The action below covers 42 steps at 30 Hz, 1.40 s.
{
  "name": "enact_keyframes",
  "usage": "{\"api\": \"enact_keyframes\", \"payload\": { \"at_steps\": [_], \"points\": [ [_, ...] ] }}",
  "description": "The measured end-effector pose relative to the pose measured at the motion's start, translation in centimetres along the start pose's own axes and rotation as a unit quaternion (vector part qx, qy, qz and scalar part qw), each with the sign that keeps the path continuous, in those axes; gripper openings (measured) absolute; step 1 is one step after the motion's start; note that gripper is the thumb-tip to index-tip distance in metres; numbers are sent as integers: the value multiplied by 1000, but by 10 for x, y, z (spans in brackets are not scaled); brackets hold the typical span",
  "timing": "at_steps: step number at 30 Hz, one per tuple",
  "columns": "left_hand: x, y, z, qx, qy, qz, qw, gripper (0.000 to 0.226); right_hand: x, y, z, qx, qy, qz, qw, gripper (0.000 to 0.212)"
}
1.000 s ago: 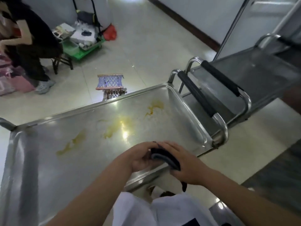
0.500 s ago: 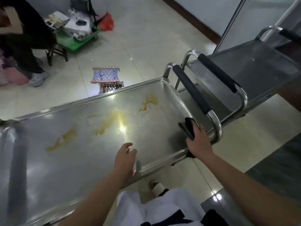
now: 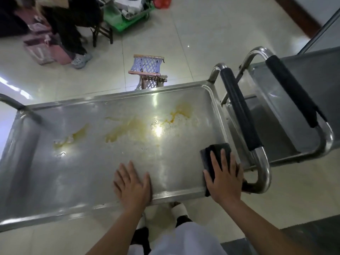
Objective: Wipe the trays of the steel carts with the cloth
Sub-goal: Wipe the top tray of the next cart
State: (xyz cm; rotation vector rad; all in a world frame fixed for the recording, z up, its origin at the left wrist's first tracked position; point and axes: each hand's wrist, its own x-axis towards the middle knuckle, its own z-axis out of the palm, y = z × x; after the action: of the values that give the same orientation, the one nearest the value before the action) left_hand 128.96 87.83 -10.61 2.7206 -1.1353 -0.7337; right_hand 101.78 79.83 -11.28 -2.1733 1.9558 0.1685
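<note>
**Cloth flat in the tray's right corner**

I take the shallow stainless-steel cart tray (image 3: pixel 88 172) as my landmark. My right hand (image 3: pixel 225 179) lies flat with straight fingers on the dark folded cloth (image 3: pixel 215 153), pressing it onto the tray's near right corner, just inside the rim; nothing is curled round it. My left hand (image 3: pixel 133 183) rests open, palm down, on the tray's near edge, well left of the cloth. Yellow-orange smeared stains (image 3: pixel 128 129) spread across the tray's far half. The tray's black-padded steel handle (image 3: pixel 241 111) stands just right of the cloth, and beyond it sits a second steel cart (image 3: pixel 303 74). A small lattice stool (image 3: pixel 147 69) stands on the floor behind the tray.
</note>
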Motion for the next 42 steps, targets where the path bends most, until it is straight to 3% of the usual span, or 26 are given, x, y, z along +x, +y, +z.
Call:
{"api": "enact_keyframes", "payload": {
  "at_steps": [12, 20, 26, 34, 42],
  "points": [
    [2, -5, 20, 46, 73, 0, 996, 75, 46, 9, -8, -24, 2, -46, 999, 75],
    [3, -12, 29, 61, 100, -3, 993, 76, 193, -60, -39, 1, 17, 6, 1000, 71],
    [6, -9, 29, 68, 109, -13, 992, 75, 279, -100, -62, -9, -5, -8, 1000, 71],
    [10, -12, 32, 63, 110, -8, 992, 77, 273, -105, -56, -30, 9, -71, 997, 69],
    [9, -9, 29, 69, 91, -15, 993, 78, 188, -102, -35, 10, 33, -98, 995, 70]
  ]
}}
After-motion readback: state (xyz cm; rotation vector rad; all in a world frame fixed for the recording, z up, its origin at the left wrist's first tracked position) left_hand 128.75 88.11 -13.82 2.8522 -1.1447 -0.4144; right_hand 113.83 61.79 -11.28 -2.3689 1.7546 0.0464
